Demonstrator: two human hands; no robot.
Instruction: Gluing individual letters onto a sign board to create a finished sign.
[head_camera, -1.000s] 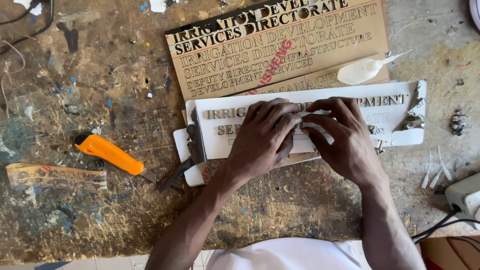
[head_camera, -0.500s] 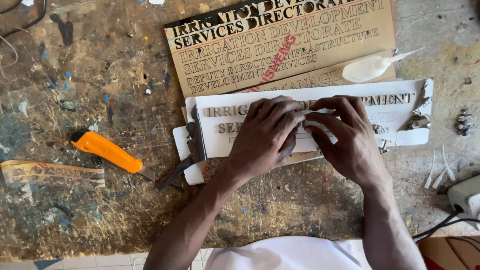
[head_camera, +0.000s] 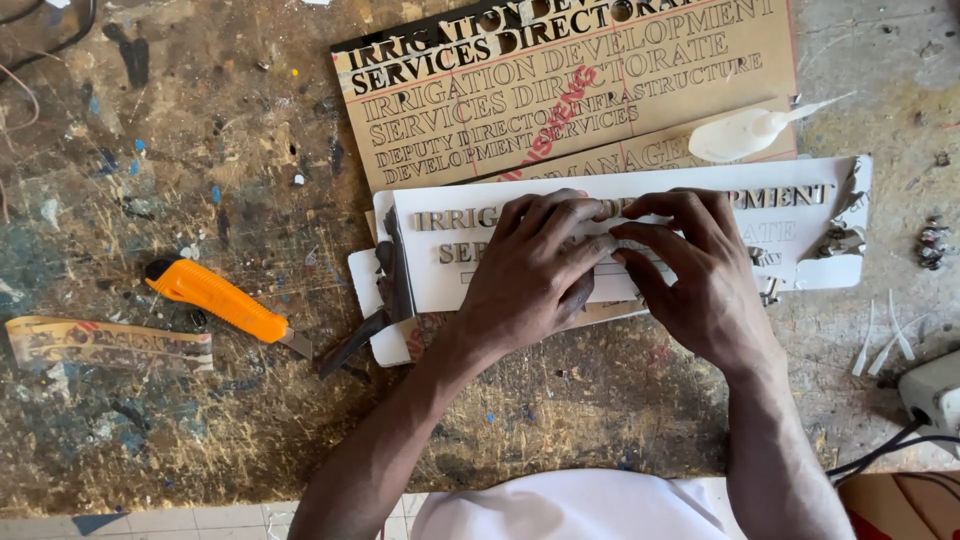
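View from above of a scarred, paint-flecked wooden workbench (head_camera: 200, 130). At centre lies a flat white board (head_camera: 700, 215) bearing raised metallic letters in rows. The left hand (head_camera: 535, 270) rests palm down on it, fingers spread and bent, fingertips pressing on the lettering; it clasps nothing that can be seen. The right hand (head_camera: 690, 275) lies just beside it, touching it at the fingertips, fingers curved down onto the same row; whether a small piece is pinched beneath them cannot be told.

Behind the white board, partly overlapped by it, lies a tan cardboard-coloured sheet (head_camera: 560, 90) with cut-out lettering and a red stamp mark across it. A soft translucent glue tube (head_camera: 745, 133) with a tapered nozzle rests on that sheet's lower right corner. Left of the hands, well apart, lies an orange utility knife (head_camera: 215, 300), blade extended toward a dark curled strip (head_camera: 355, 340). Farther left is a flat tan offcut strip (head_camera: 105, 343). At the right edge are thin white slivers (head_camera: 885, 335) and a white plug block (head_camera: 935, 395) with black cables.
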